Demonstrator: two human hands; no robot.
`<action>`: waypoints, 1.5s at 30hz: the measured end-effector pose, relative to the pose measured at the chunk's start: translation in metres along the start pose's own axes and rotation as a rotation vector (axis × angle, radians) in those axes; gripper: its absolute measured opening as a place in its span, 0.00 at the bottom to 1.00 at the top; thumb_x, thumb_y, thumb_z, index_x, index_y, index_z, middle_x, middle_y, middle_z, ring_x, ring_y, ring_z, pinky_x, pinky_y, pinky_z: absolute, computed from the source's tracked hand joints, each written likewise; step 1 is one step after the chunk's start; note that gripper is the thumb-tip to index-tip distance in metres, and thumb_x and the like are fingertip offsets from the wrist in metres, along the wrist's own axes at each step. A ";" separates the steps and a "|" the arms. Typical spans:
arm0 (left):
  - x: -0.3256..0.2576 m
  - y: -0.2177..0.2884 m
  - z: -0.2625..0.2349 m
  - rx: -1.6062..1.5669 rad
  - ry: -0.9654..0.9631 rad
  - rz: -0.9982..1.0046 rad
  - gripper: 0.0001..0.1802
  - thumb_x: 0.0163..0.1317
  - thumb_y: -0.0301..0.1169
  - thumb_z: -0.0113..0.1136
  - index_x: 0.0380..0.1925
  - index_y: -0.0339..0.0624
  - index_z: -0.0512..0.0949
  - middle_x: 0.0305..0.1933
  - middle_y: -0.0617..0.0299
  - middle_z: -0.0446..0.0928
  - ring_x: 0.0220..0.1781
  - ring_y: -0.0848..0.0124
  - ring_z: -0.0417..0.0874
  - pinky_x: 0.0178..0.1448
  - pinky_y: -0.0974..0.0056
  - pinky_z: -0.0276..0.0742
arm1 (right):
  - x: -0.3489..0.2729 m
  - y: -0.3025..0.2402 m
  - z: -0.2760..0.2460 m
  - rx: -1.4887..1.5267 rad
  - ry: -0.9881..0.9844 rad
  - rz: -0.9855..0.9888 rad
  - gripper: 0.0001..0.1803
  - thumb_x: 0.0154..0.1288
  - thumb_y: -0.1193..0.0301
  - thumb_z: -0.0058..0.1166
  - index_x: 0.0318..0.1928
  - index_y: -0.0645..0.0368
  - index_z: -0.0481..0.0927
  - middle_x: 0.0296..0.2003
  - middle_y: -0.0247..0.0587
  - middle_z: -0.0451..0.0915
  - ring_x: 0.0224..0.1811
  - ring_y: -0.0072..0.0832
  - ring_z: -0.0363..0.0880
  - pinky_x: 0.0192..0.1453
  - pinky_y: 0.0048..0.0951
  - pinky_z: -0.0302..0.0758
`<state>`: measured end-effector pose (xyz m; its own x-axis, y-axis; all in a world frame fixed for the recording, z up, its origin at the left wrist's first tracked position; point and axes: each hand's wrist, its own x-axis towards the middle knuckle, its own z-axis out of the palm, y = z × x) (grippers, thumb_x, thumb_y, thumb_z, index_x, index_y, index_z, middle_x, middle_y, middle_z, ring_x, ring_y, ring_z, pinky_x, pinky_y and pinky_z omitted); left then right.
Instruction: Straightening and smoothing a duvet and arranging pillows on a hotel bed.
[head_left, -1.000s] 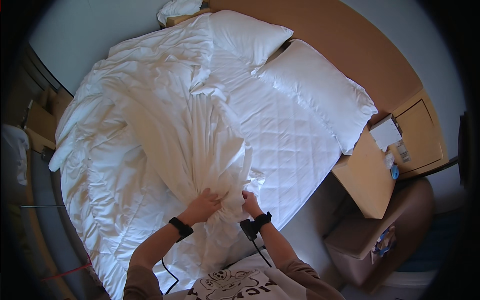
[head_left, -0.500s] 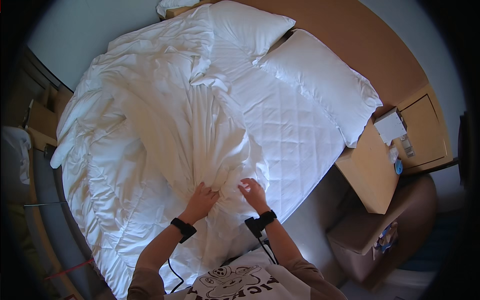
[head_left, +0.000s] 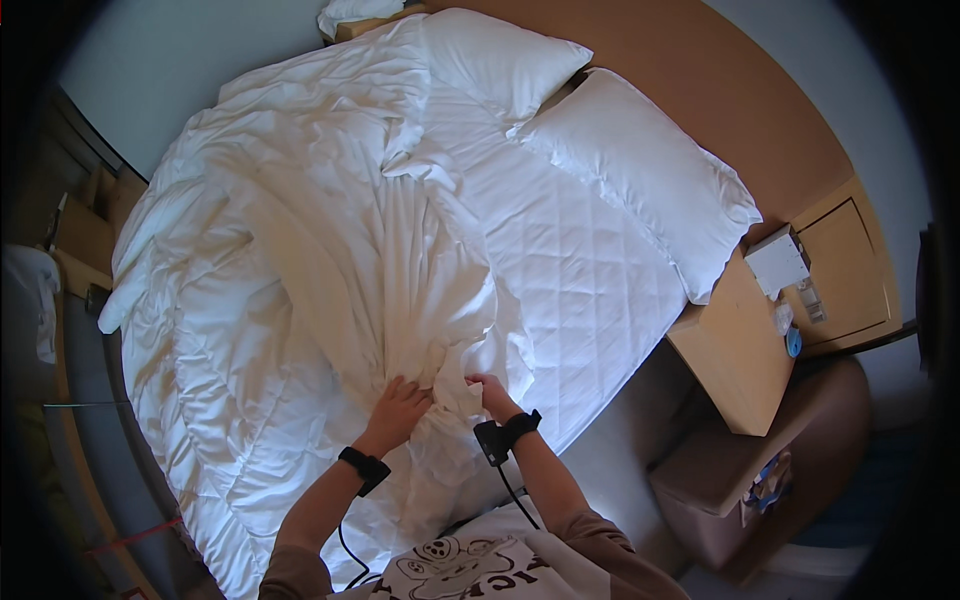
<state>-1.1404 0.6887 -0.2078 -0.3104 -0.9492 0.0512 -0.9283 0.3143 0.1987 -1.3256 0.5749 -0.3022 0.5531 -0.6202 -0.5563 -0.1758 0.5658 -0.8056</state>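
A rumpled white duvet (head_left: 240, 330) covers the left and near part of the bed, gathered in long folds. At its near side my left hand (head_left: 402, 405) is closed on the bunched cloth, with some fingers lost among the folds. Close by on the right, my right hand (head_left: 491, 394) pinches a raised flap of the same duvet. The quilted white bed surface (head_left: 580, 290) lies bare beyond and to the right of my hands.
Two white pillows (head_left: 505, 60) (head_left: 645, 180) rest by the brown headboard (head_left: 740, 100). A wooden bedside table (head_left: 735, 370) with a white box (head_left: 777, 262) stands right, near a brown armchair (head_left: 720, 470). Cables hang from my black wrist straps.
My right hand has moved slightly left and down, closing on the duvet and lifting a flap of it. The left hand stays nearly in place on the cloth.
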 end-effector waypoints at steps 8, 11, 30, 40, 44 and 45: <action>0.025 -0.034 -0.030 -1.257 -0.449 -0.239 0.36 0.46 0.48 0.64 0.52 0.40 0.66 0.48 0.57 0.74 0.51 0.56 0.73 0.61 0.60 0.62 | -0.002 -0.009 0.016 0.012 0.031 -0.275 0.09 0.60 0.69 0.52 0.32 0.63 0.75 0.26 0.30 0.75 0.29 0.17 0.70 0.37 0.19 0.67; 0.061 -0.018 -0.048 -1.320 -0.301 -0.959 0.33 0.48 0.48 0.62 0.49 0.37 0.68 0.40 0.53 0.78 0.41 0.57 0.79 0.48 0.62 0.72 | -0.006 -0.018 0.024 0.141 0.030 -0.311 0.07 0.61 0.71 0.50 0.34 0.63 0.74 0.27 0.30 0.74 0.29 0.16 0.69 0.37 0.18 0.67; 0.000 0.051 -0.004 -1.681 1.172 -1.305 0.23 0.65 0.41 0.45 0.49 0.30 0.67 0.47 0.56 0.73 0.47 0.68 0.74 0.49 0.67 0.71 | 0.002 -0.043 0.027 0.212 -0.110 0.102 0.09 0.57 0.70 0.52 0.37 0.61 0.72 0.30 0.34 0.75 0.27 0.20 0.73 0.33 0.18 0.71; -0.049 0.083 -0.128 -1.624 1.232 -0.681 0.22 0.66 0.39 0.42 0.53 0.31 0.64 0.52 0.55 0.70 0.53 0.67 0.72 0.56 0.63 0.68 | -0.085 -0.115 0.036 0.414 -0.221 -0.199 0.05 0.60 0.71 0.49 0.36 0.59 0.72 0.28 0.30 0.74 0.29 0.18 0.73 0.36 0.19 0.71; -0.045 0.092 -0.153 -2.021 1.238 -0.444 0.24 0.66 0.43 0.40 0.54 0.34 0.63 0.53 0.56 0.69 0.56 0.66 0.70 0.59 0.61 0.65 | -0.096 -0.120 0.017 0.022 -0.125 -0.231 0.07 0.58 0.68 0.53 0.33 0.58 0.73 0.26 0.27 0.74 0.28 0.15 0.72 0.33 0.17 0.70; -0.037 0.097 -0.156 -2.021 1.228 -0.480 0.24 0.66 0.42 0.42 0.54 0.34 0.63 0.54 0.56 0.69 0.57 0.66 0.69 0.59 0.60 0.64 | -0.085 -0.113 0.003 -0.126 -0.127 -0.258 0.08 0.57 0.68 0.54 0.32 0.59 0.74 0.26 0.28 0.74 0.27 0.15 0.72 0.32 0.17 0.71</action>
<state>-1.1868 0.7522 -0.0373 0.6750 -0.7306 -0.1031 0.6130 0.4776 0.6293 -1.3503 0.5654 -0.1638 0.6882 -0.6573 -0.3072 -0.1118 0.3222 -0.9400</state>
